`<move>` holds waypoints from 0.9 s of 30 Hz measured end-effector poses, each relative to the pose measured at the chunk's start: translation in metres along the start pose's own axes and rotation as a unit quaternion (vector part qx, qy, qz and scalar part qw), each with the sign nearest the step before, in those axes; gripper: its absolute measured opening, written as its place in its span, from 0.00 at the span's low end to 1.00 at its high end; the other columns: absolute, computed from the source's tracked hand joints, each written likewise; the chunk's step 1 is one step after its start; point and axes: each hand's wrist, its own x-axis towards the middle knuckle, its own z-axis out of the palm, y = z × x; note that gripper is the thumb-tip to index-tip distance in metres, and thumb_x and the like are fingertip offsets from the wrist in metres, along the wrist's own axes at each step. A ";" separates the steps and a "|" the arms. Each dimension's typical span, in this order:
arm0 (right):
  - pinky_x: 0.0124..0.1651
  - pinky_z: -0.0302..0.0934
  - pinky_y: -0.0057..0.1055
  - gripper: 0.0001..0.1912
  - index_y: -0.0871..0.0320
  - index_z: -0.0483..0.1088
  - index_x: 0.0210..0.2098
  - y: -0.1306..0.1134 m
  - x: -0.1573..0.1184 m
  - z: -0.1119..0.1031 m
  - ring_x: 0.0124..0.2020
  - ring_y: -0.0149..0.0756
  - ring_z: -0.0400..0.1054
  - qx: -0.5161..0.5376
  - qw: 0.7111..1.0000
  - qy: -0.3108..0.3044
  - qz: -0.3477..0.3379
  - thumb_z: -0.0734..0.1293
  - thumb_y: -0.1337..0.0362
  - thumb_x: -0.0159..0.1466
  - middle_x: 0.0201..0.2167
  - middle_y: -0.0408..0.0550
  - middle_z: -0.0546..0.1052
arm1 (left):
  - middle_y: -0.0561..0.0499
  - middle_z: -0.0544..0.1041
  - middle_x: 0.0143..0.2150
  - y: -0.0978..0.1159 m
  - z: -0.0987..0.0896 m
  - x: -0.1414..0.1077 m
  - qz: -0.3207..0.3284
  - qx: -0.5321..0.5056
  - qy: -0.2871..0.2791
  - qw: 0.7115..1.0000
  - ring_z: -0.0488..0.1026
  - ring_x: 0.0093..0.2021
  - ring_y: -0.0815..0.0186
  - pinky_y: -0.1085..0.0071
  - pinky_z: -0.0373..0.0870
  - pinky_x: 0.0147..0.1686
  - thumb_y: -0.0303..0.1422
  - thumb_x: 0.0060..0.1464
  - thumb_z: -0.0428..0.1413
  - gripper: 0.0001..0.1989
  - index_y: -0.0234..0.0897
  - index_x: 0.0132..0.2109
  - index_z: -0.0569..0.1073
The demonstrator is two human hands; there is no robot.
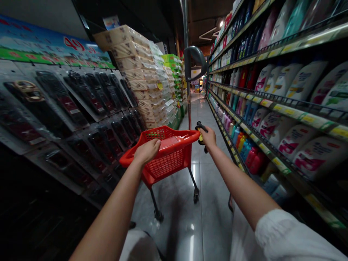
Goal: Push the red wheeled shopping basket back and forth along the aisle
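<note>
A small red plastic shopping cart [165, 165] with perforated sides stands in the aisle on thin dark legs with wheels. My left hand [148, 150] is closed on its near left rim. At the cart's right corner, my right hand [208, 137] is closed around a black and yellow object [201, 132], whose exact kind I cannot make out. A flat pinkish packet [170, 142] lies at the top of the cart. From the cart's far right side rises a metal pole [189, 105] with a dark grey loop [195, 63] on it.
Shelves [274, 99] of shampoo and other bottles line the right side. Packaged belts [81, 94] hang on a rack at left, under a blue and green sign [54, 45]. Beyond it stand stacked cartons [141, 76]. The tiled aisle floor [199, 108] runs ahead between them.
</note>
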 end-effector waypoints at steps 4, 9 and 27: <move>0.52 0.59 0.39 0.17 0.55 0.76 0.48 -0.008 -0.033 0.005 0.43 0.40 0.67 -0.144 0.987 0.047 -0.050 0.63 0.60 0.62 0.41 0.51 0.71 | 0.42 0.77 0.54 0.008 -0.002 0.001 0.000 0.018 -0.007 1.000 0.73 0.54 0.53 0.61 0.68 0.50 0.42 0.65 0.32 0.26 0.39 0.49 0.72; 0.55 0.59 0.39 0.20 0.55 0.72 0.54 -0.026 -0.109 0.039 0.48 0.42 0.64 -0.102 0.990 0.068 -0.072 0.62 0.61 0.65 0.45 0.52 0.65 | 0.42 0.75 0.57 0.020 -0.002 0.000 -0.019 0.018 -0.003 1.000 0.72 0.57 0.52 0.59 0.68 0.51 0.42 0.65 0.32 0.27 0.40 0.53 0.71; 0.40 0.68 0.33 0.17 0.60 0.71 0.42 0.043 -0.070 0.017 0.34 0.35 0.72 0.255 0.948 0.077 0.176 0.68 0.60 0.55 0.35 0.47 0.76 | 0.46 0.79 0.53 -0.013 -0.006 -0.004 0.020 0.000 0.029 0.999 0.74 0.54 0.54 0.64 0.70 0.50 0.47 0.63 0.35 0.30 0.40 0.52 0.77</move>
